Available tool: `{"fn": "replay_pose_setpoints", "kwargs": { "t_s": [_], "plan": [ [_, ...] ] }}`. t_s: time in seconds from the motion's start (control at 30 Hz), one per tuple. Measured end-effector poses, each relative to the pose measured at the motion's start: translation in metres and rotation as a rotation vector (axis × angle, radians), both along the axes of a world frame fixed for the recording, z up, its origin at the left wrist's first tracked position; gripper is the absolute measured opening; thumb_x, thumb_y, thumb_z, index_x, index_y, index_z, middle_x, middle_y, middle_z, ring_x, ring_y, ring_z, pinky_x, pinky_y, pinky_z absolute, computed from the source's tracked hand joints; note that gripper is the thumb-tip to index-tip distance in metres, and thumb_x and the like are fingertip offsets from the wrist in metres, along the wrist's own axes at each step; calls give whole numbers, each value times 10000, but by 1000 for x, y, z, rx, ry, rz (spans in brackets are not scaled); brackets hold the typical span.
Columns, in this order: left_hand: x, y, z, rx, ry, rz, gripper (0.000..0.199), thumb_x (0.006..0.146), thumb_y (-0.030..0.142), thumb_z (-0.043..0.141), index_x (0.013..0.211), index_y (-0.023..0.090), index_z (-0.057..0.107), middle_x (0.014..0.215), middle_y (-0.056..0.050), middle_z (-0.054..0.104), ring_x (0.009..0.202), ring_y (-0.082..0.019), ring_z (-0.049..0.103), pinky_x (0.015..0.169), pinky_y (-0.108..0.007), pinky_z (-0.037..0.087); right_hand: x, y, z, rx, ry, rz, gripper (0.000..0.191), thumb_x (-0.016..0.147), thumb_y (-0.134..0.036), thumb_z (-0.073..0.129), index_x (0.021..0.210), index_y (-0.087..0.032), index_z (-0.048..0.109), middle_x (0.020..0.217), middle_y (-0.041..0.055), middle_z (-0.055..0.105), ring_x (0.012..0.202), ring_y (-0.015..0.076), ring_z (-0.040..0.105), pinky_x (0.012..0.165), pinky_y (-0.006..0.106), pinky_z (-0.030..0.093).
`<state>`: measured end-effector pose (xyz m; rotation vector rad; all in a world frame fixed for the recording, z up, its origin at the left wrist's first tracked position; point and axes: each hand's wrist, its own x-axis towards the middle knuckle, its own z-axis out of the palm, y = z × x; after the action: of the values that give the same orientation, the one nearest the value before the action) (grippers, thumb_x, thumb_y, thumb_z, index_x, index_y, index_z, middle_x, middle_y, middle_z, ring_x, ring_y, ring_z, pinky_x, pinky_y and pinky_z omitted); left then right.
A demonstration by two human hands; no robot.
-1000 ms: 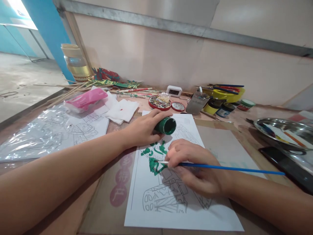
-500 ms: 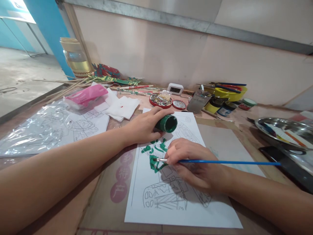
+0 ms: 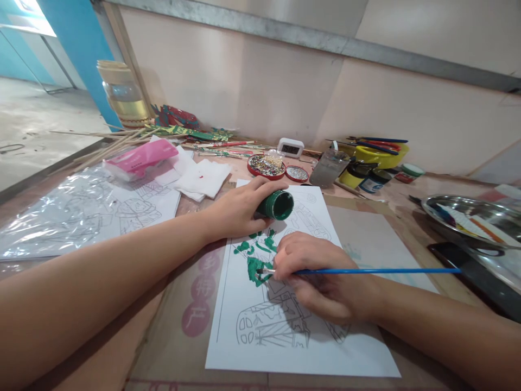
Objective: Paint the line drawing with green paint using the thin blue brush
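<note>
My left hand (image 3: pixel 248 209) is wrapped round a green paint jar (image 3: pixel 280 205), which is tilted with its mouth toward the right. Below it lies a white sheet (image 3: pixel 240 355) with pencil line drawings and several patches of green paint (image 3: pixel 255 270). Pinched in my right hand (image 3: pixel 315 271) is a paintbrush (image 3: pixel 386 270) with a long blue handle. Its bristles touch the green patch at the sheet's middle left. The right hand rests on the paper and covers part of the drawing.
Printed cardboard (image 3: pixel 171 347) lies under the sheet. Behind stand a cup of cloudy water (image 3: pixel 329 167), a white digital clock (image 3: pixel 290 147) and red dishes of beads (image 3: pixel 266 166). A steel tray (image 3: pixel 431 209) and a black phone (image 3: pixel 456 260) are at right, a pink tissue pack (image 3: pixel 142 157) at left.
The brush tip has moved slightly right and down within the green patch, and more of that patch is filled with paint. My left hand keeps its hold on the jar.
</note>
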<state>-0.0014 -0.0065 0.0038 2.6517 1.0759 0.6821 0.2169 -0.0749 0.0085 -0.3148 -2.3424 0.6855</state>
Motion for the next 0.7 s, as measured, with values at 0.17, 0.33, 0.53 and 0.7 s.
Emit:
{"fn": "replay_pose_setpoints", "kwargs": {
  "t_s": [0.17, 0.33, 0.53, 0.7],
  "plan": [
    [0, 0, -1, 3, -3, 1, 709, 852, 224, 636, 1503, 288, 361, 1436, -109, 507, 1213, -313, 620, 1003, -449, 505, -1, 0, 2, -7, -33, 11, 250, 815, -70, 498, 951, -249, 607, 786, 30, 683, 766, 199, 668, 773, 387, 548],
    [0, 0, -1, 9, -2, -1, 717, 847, 206, 634, 1506, 279, 362, 1431, -110, 505, 1186, -304, 633, 991, -433, 509, -1, 0, 1, -6, -36, 12, 236, 808, -76, 501, 939, -244, 604, 780, 32, 679, 763, 202, 661, 760, 390, 540],
    [0, 0, -1, 15, -6, -3, 726, 840, 197, 643, 1503, 287, 360, 1427, -105, 506, 1186, -301, 629, 997, -431, 505, 0, 0, 1, 0, -22, 8, 240, 813, -71, 505, 942, -247, 605, 781, 29, 679, 762, 200, 669, 771, 390, 549],
    [0, 1, -3, 27, 1, -7, 733, 844, 210, 634, 1510, 303, 343, 1433, -90, 497, 1190, -284, 627, 1003, -406, 501, -1, 0, 2, 2, -39, -3, 242, 814, -73, 502, 937, -252, 608, 779, 28, 701, 759, 205, 674, 766, 389, 549]
  ]
}}
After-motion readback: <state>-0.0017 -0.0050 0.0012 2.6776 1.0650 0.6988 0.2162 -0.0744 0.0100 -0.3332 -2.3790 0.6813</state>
